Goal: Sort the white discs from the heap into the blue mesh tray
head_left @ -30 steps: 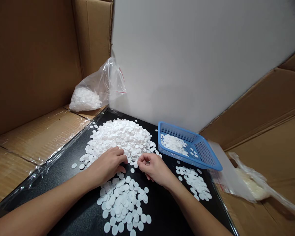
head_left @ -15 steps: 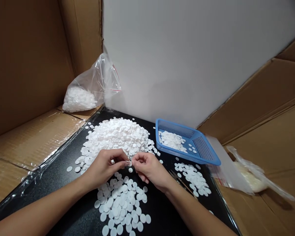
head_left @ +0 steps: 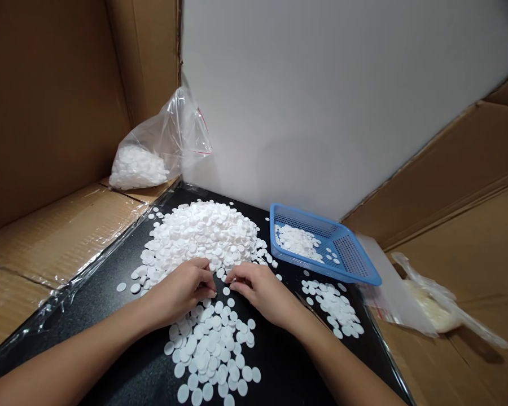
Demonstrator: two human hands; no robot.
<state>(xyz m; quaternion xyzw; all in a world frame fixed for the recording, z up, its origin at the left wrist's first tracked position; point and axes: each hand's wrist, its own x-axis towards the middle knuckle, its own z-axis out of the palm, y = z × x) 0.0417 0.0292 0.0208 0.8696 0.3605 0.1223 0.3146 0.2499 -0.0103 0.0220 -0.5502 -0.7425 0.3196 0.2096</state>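
Observation:
Between the near edge of a big heap of small white discs and a looser spread of white discs are both my hands. My left hand has bent fingers, its thumb apart from the index finger, and nothing shows between them. Facing it across a small gap, my right hand has thumb and index finger apart, close to a few single discs on the black tabletop. Its other fingers are mostly hidden.
A blue mesh basket holding white discs stands at the right. Before it lie a smaller group of discs and tweezers, partly behind my forearm. Clear plastic bags lie at both sides. Cardboard surrounds the table.
My hands were together with a white disc pinched at the fingertips. They have now parted, and the fingers have loosened. One more disc lies loose near the spread below my hands.

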